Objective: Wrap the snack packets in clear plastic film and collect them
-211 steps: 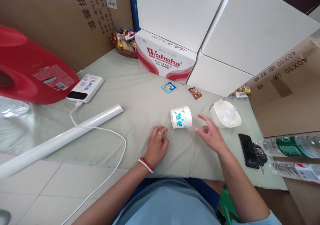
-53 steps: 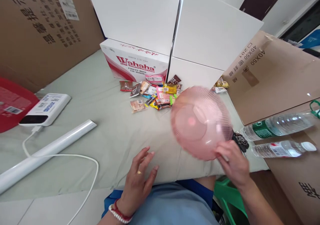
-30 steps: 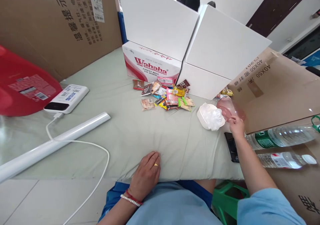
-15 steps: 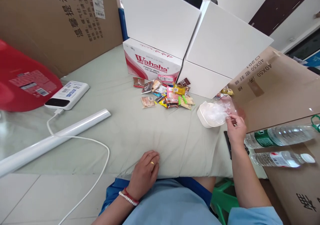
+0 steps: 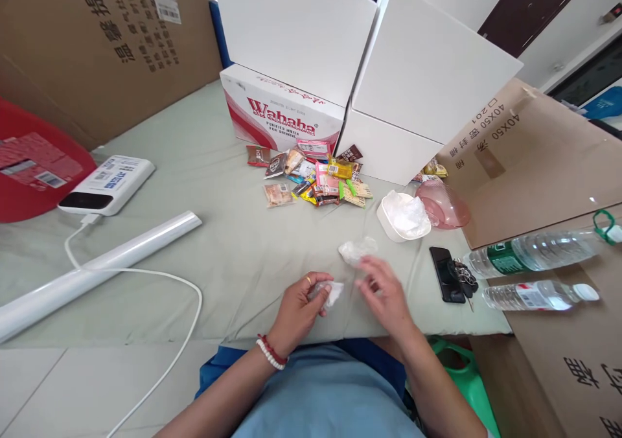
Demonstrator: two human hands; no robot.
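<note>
My left hand (image 5: 300, 308) and my right hand (image 5: 383, 295) together hold a thin clear plastic glove or bag (image 5: 350, 256) just above the green cloth near the table's front edge. The left hand pinches one crumpled end (image 5: 331, 291); the other end rises above the right hand's fingers. A white dish (image 5: 402, 216) filled with more clear plastic sits behind my right hand. Beside the dish a pink bowl (image 5: 443, 205) rests tilted against the cardboard box. A pile of wrapped snacks (image 5: 311, 179) lies further back.
A Wahaha carton (image 5: 279, 111) and white boxes stand at the back. A power bank (image 5: 107, 184), white cable (image 5: 146, 276) and white tube (image 5: 97, 266) lie left. A phone (image 5: 441, 264), keys (image 5: 461, 278) and two water bottles (image 5: 534, 273) are right, by a cardboard box (image 5: 529, 159).
My right hand left the pink bowl beside the white dish, took a piece of clear plastic and came back to the front. My left hand lifted and took hold of its other end.
</note>
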